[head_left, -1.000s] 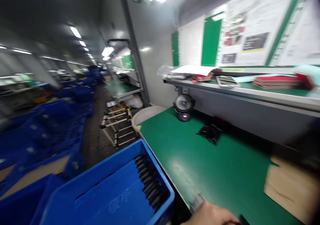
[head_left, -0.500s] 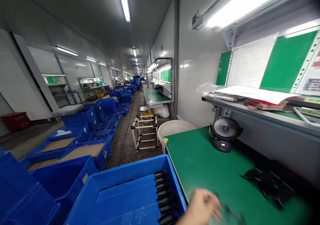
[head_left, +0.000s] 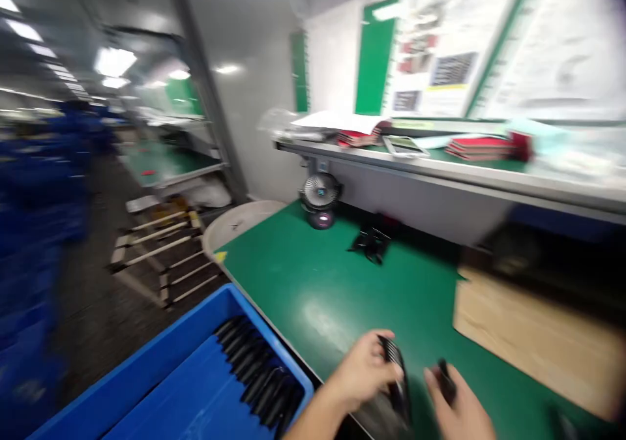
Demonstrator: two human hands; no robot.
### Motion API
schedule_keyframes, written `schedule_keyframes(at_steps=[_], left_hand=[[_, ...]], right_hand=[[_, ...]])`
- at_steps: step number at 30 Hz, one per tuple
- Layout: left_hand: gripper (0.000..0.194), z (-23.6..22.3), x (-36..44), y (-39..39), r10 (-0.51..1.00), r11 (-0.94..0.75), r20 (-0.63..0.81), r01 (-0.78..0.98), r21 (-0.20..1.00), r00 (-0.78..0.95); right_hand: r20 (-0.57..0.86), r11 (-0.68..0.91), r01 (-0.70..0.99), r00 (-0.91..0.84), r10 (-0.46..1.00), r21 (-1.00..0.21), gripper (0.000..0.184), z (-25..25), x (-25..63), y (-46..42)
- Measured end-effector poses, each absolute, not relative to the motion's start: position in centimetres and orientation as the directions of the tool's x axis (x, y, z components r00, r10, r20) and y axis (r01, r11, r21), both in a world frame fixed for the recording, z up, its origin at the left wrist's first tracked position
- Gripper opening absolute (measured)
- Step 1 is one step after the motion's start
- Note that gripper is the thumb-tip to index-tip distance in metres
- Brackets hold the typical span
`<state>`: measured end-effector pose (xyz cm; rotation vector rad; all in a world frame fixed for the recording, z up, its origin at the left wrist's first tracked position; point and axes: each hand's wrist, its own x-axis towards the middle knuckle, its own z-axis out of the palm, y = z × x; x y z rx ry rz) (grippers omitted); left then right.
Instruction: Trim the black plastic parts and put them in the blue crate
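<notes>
My left hand (head_left: 362, 378) is closed around a long black part (head_left: 397, 378) with a ribbed, comb-like upper end, held over the green tabletop (head_left: 337, 290). Just to its right, my right hand (head_left: 462, 407) pinches a small dark piece (head_left: 446, 382), blurred by motion. The two held things are apart. Left of my hands, a blue bin (head_left: 161, 388) contains a row of similar long black parts (head_left: 259, 368) along its right side.
A small fan (head_left: 320, 192) stands at the table's back left, near some black pieces (head_left: 372, 241). At the right lies a cardboard box (head_left: 528, 336). Above runs a shelf (head_left: 440, 166) with papers and red pads. A pipe frame (head_left: 161, 251) stands on the floor.
My view has swung right, toward the table. One blurred hand showed near the bin's edge before; now both hands are in view over the table, each holding something black.
</notes>
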<state>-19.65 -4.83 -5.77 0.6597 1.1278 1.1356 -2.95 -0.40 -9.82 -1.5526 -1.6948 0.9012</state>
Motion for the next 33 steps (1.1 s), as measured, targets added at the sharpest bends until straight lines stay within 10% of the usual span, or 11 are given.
schedule_keyframes(at_steps=[11,23,28,33], left_hand=[[0.029,-1.9,-12.6,0.9,0.848,0.489,-0.348,-0.843,0.224,0.399],[0.029,2.4,-3.0,1.9,0.858,0.315,-0.514,-0.810,0.494,0.021],[0.024,2.9,-2.9,2.1,0.835,0.207,-0.522,-0.778,0.594,-0.176],[0.024,3.5,-3.5,1.8,0.857,0.161,-0.484,-0.797,0.582,-0.180]], right_hand=[[0.127,-0.238,0.863,0.324,0.937,-0.445,0.038,-10.5,12.7,-2.3],[-0.007,-0.593,0.716,0.636,0.772,-0.370,0.032,-11.2,25.7,-5.8],[0.052,-0.200,0.563,0.399,0.916,-0.802,0.032,-6.7,21.0,-6.9],[0.180,0.273,0.503,-0.226,0.957,-0.820,0.033,-1.7,13.4,-7.2]])
